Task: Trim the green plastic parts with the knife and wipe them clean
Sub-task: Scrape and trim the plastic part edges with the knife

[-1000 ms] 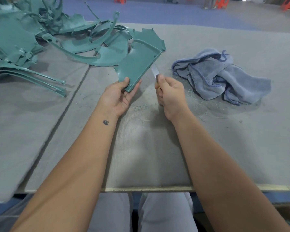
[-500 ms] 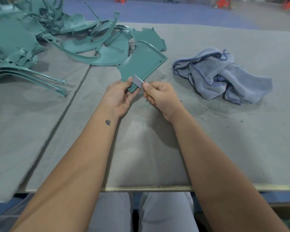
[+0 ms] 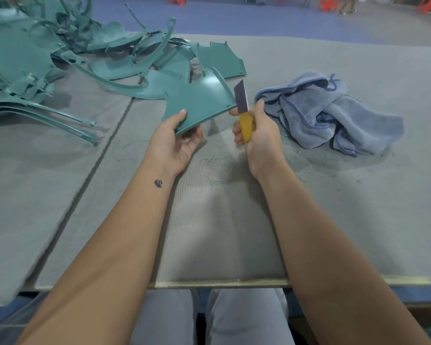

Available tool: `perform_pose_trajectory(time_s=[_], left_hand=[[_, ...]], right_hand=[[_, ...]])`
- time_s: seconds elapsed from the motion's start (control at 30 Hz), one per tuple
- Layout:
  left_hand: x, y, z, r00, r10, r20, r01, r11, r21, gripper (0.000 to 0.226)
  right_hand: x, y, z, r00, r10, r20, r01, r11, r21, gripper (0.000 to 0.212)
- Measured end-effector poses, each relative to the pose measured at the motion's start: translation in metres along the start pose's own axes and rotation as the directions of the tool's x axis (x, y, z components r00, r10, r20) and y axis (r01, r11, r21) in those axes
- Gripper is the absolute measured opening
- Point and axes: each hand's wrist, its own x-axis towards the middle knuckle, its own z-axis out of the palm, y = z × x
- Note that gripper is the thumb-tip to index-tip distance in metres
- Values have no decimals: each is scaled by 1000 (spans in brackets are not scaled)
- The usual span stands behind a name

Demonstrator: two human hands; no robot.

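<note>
My left hand grips the near corner of a flat green plastic part, thumb on top and fingers beneath, holding it tilted just above the table. My right hand is wrapped around the yellow handle of a knife. Its grey blade points up and away, right beside the part's right corner. A crumpled blue-grey cloth lies on the table to the right of the knife.
A heap of green plastic parts covers the table's far left, with long curved strips reaching toward me. The grey felt table has thin green shavings scattered near my hands. Its front edge runs above my knees.
The knife has moved from the part's near edge by my left thumb to its right corner, blade now upright and handle showing. My left hand has turned the part.
</note>
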Motion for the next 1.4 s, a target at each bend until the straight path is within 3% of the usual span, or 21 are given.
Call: perform_pose_trajectory(time_s=[0.17, 0.27, 0.43, 0.73, 0.9, 1.03, 1.13, 1.4], left_hand=[[1, 3, -2, 1000, -10, 15, 11, 997, -82, 17], [2, 3, -2, 1000, -13, 23, 15, 997, -73, 15], [3, 2, -1, 1000, -16, 15, 17, 999, -44, 15], [5, 0, -1, 1000, 5, 15, -4, 999, -37, 14], [6, -5, -1, 999, 45, 13, -45, 999, 6, 15], [7, -4, -2, 999, 40, 9, -39, 998, -47, 18], [6, -2, -2, 1000, 31, 6, -30, 997, -68, 18], [1, -2, 2, 1000, 29, 9, -28, 998, -47, 15]], right_hand=[[-1, -1, -6, 996, -48, -71, 44, 998, -54, 40], [-2, -1, -4, 991, -77, -105, 54, 977, -205, 24], [-8, 3, -1, 984, -170, 54, 177, 961, -211, 20], [-6, 6, -2, 983, -177, 51, 184, 944, -274, 25], [-11, 8, 4, 962, -188, 197, 256, 872, -418, 28], [-10, 5, -1, 979, -185, 82, 200, 944, -262, 25], [-6, 6, -3, 983, -186, 12, 182, 947, -266, 26], [-8, 15, 4, 938, -178, 296, 298, 850, -435, 24]])
